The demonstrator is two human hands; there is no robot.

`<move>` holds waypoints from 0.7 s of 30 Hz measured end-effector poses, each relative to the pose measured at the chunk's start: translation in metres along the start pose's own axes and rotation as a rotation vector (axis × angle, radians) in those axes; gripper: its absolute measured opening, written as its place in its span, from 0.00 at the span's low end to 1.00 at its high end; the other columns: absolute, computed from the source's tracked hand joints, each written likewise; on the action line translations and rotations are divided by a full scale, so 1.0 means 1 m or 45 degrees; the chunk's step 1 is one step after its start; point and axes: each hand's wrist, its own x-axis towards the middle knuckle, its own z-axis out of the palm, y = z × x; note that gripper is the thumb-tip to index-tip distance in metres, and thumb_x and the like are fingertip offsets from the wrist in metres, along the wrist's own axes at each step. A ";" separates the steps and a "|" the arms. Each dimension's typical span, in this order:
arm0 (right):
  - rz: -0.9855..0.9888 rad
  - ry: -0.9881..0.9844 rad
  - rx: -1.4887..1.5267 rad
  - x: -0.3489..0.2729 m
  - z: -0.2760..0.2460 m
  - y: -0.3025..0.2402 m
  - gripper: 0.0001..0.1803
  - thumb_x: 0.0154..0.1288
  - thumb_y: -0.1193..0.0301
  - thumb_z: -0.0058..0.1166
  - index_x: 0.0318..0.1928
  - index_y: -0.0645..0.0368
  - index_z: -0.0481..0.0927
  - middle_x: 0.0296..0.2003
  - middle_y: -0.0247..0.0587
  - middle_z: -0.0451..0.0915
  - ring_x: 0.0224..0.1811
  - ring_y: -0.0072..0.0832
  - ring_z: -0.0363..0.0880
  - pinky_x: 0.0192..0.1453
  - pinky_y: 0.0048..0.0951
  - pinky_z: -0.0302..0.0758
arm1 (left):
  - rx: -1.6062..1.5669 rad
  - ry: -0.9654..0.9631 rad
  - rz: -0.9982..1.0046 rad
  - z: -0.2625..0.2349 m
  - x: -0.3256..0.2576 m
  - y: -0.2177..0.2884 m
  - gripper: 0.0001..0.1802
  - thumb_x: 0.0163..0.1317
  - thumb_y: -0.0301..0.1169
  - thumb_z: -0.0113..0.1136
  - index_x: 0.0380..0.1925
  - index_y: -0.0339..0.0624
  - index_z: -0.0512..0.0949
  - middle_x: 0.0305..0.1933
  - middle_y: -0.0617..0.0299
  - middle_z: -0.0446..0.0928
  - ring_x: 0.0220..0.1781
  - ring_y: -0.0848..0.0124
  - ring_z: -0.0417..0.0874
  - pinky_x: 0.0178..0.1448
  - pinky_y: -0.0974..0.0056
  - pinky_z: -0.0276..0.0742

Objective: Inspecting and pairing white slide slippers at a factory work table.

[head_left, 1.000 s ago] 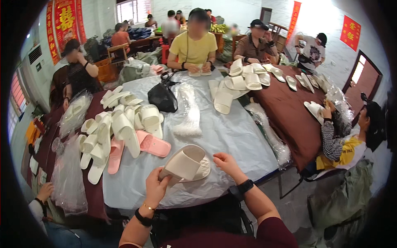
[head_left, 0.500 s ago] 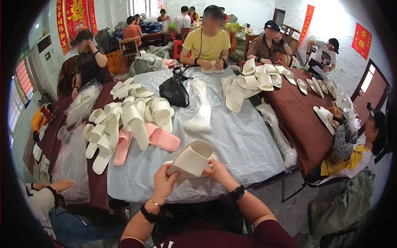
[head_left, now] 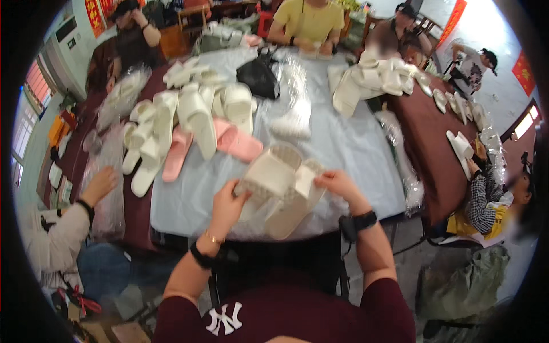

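Observation:
Over the near edge of the table I hold a pair of cream slide slippers. My left hand is closed on the side of one slipper, which is tilted with its broad strap facing up. My right hand pinches the strap edge of the second slipper. That one slants below and to the right of the first, partly covered by it. Motion blurs both slippers a little. Beyond them lie a pink slipper and a heap of white slippers.
A black bag and a bundle of clear plastic lie mid-table. More white slippers are stacked at the far right. At left, a co-worker's hand is over plastic bags. A person in yellow sits opposite.
The two slippers, earlier nearly stacked, are now spread apart, the lower one swung out at an angle. My view has tipped downward. The co-worker's hand at left has risen toward the plastic bags.

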 end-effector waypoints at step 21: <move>-0.381 0.346 -0.396 -0.033 0.025 0.002 0.42 0.47 0.59 0.68 0.61 0.64 0.67 0.57 0.63 0.65 0.62 0.51 0.63 0.63 0.41 0.65 | 0.446 -0.140 0.527 0.033 0.003 -0.010 0.40 0.49 0.38 0.68 0.62 0.42 0.62 0.61 0.47 0.64 0.62 0.50 0.65 0.65 0.53 0.63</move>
